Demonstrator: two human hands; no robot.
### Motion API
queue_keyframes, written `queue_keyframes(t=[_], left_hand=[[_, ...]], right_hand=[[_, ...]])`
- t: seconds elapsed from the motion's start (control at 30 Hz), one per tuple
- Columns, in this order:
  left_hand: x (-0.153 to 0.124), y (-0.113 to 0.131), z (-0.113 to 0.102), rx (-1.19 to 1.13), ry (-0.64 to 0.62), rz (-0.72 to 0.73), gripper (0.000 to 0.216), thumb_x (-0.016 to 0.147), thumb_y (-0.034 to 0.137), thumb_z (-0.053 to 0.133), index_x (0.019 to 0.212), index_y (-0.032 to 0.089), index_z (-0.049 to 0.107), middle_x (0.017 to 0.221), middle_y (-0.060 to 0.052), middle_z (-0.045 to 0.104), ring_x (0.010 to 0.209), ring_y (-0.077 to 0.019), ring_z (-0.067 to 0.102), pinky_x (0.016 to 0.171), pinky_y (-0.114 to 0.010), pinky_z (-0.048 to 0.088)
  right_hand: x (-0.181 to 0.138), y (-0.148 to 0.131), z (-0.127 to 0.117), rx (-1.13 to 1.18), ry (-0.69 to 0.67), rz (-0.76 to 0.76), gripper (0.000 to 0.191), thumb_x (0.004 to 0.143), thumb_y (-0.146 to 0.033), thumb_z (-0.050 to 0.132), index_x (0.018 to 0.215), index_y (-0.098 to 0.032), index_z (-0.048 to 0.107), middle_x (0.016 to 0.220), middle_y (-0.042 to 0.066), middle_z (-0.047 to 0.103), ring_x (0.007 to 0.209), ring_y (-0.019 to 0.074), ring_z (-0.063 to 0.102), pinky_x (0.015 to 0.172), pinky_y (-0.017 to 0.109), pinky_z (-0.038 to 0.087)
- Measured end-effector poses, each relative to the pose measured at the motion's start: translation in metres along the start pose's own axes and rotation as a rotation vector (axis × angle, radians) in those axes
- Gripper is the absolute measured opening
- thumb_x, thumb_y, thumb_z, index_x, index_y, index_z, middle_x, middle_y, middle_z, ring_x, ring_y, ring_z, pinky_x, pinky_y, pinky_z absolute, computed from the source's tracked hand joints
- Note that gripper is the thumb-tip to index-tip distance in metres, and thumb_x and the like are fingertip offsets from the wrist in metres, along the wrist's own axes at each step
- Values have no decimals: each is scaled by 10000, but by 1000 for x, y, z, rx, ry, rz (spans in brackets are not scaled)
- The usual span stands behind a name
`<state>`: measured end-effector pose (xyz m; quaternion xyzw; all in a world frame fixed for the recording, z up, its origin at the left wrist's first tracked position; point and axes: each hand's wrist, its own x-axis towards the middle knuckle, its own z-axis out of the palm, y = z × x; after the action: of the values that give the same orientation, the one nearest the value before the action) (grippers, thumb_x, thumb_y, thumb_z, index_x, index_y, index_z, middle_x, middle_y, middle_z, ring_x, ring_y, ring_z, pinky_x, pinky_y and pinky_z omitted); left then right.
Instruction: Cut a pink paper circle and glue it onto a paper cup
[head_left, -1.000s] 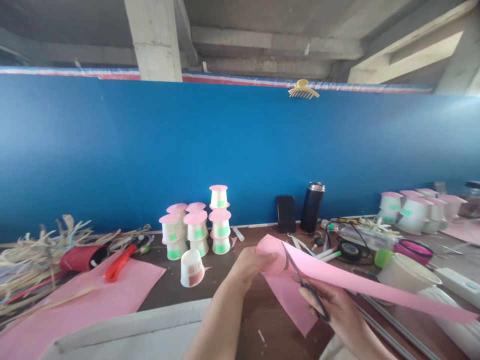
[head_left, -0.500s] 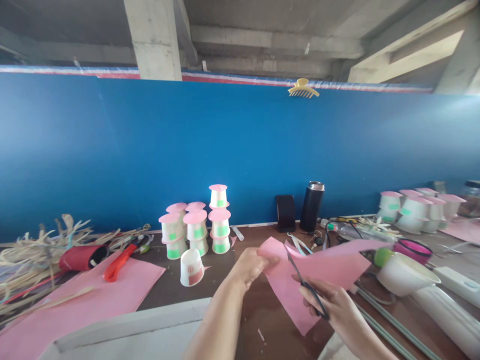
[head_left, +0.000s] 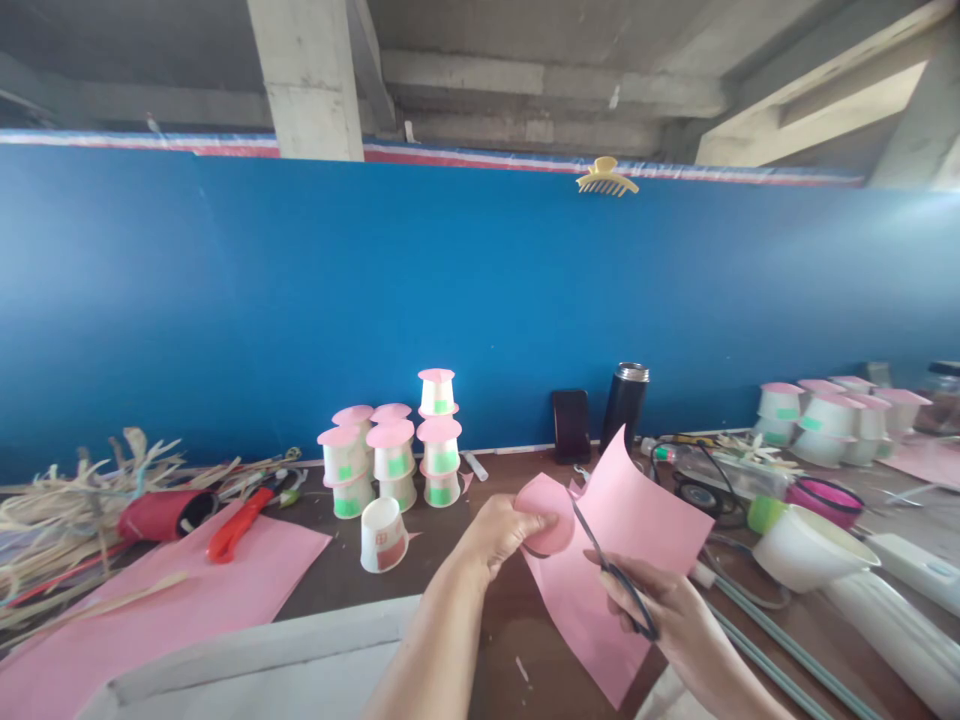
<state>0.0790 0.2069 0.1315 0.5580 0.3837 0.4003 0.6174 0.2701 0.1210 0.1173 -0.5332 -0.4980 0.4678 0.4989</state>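
Observation:
My left hand [head_left: 501,535] pinches a rounded pink paper piece [head_left: 546,505], thumb on top. In my right hand [head_left: 646,600] is a pair of dark scissors [head_left: 628,590], fingers through the handles and blades at the right edge of the rounded piece. A larger pink paper sheet [head_left: 660,510] hangs beyond and below the blades, its upper corner curled upward. Whether a strip still joins the two papers I cannot tell. Left of my hands, an upright paper cup [head_left: 384,537] stands before stacked upside-down cups [head_left: 391,455] topped with pink discs.
A black flask [head_left: 624,405] and a dark phone-like slab [head_left: 571,427] stand by the blue partition [head_left: 480,290]. Pink sheets [head_left: 255,570], a red-handled tool [head_left: 238,525] and pale strips lie left. Right are a white pot [head_left: 814,550], grey-green rods [head_left: 772,640] and more capped cups [head_left: 825,420].
The large sheet has swung, its far corner now standing up in front of the flask. The rounded piece shows more of its outline. Both hands stay nearly in place.

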Motion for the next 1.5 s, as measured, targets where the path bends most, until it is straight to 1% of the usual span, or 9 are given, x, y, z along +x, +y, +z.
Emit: queue_keyframes(t=[0.17, 0.33, 0.53, 0.7, 0.87, 1.07, 1.17, 1.37, 1.5], left_hand=[[1, -3, -1, 10, 9, 2, 321, 599, 379, 783, 774, 114, 744, 754, -67, 712, 747, -215, 620, 802, -341, 447], [2, -4, -2, 12, 13, 2, 350, 590, 386, 789, 816, 121, 753, 752, -62, 719, 758, -219, 627, 797, -334, 446], [2, -2, -3, 6, 16, -6, 347, 584, 378, 791, 809, 116, 753, 777, -77, 725, 779, -227, 633, 808, -339, 444], [2, -1, -4, 3, 20, -15, 372, 575, 382, 798, 814, 100, 751, 772, -87, 722, 778, -232, 633, 813, -351, 441], [2, -1, -4, -9, 22, -12, 408, 550, 405, 816, 815, 102, 750, 775, -87, 724, 791, -235, 634, 816, -351, 440], [4, -4, 0, -45, 92, -1, 454, 583, 457, 788, 869, 107, 742, 838, -99, 727, 804, -232, 636, 796, -337, 442], [5, -4, 0, -51, 112, -3, 469, 587, 460, 784, 881, 97, 740, 823, -103, 724, 792, -231, 635, 793, -340, 439], [4, -2, -1, -31, 57, -12, 440, 552, 437, 810, 835, 105, 753, 768, -88, 721, 762, -228, 634, 792, -347, 438], [3, -2, -1, -11, 22, -12, 387, 564, 410, 806, 811, 117, 757, 769, -79, 723, 761, -221, 634, 806, -348, 439]], right_hand=[[2, 5, -2, 11, -21, -7, 524, 659, -506, 739, 1023, -129, 745, 549, -25, 501, 517, 112, 425, 507, 266, 325], [3, 8, -3, -7, -23, -8, 516, 690, -490, 726, 1050, -120, 731, 557, -21, 516, 515, 108, 428, 514, 270, 312], [1, 3, -1, 18, -21, 12, 541, 651, -508, 745, 1021, -114, 743, 538, -28, 492, 512, 106, 405, 509, 269, 304], [1, 5, -1, 4, -9, 13, 543, 646, -510, 748, 1017, -114, 746, 534, -27, 487, 502, 100, 398, 498, 263, 305], [1, 2, 0, 7, 20, 21, 561, 602, -528, 763, 988, -121, 759, 529, -19, 495, 491, 106, 405, 481, 272, 344], [-1, -5, 4, -2, 11, 28, 565, 566, -541, 774, 947, -123, 773, 503, -15, 489, 481, 112, 409, 467, 278, 371], [-1, -4, 4, -13, -6, 30, 568, 573, -537, 771, 960, -122, 770, 513, -11, 498, 487, 116, 419, 472, 282, 383], [1, 0, 1, -48, -30, 18, 549, 619, -514, 745, 1005, -123, 755, 545, -4, 527, 508, 122, 443, 495, 280, 395], [0, -1, 0, -54, -29, 10, 545, 624, -509, 737, 1010, -125, 753, 561, 2, 540, 522, 128, 457, 504, 280, 403]])
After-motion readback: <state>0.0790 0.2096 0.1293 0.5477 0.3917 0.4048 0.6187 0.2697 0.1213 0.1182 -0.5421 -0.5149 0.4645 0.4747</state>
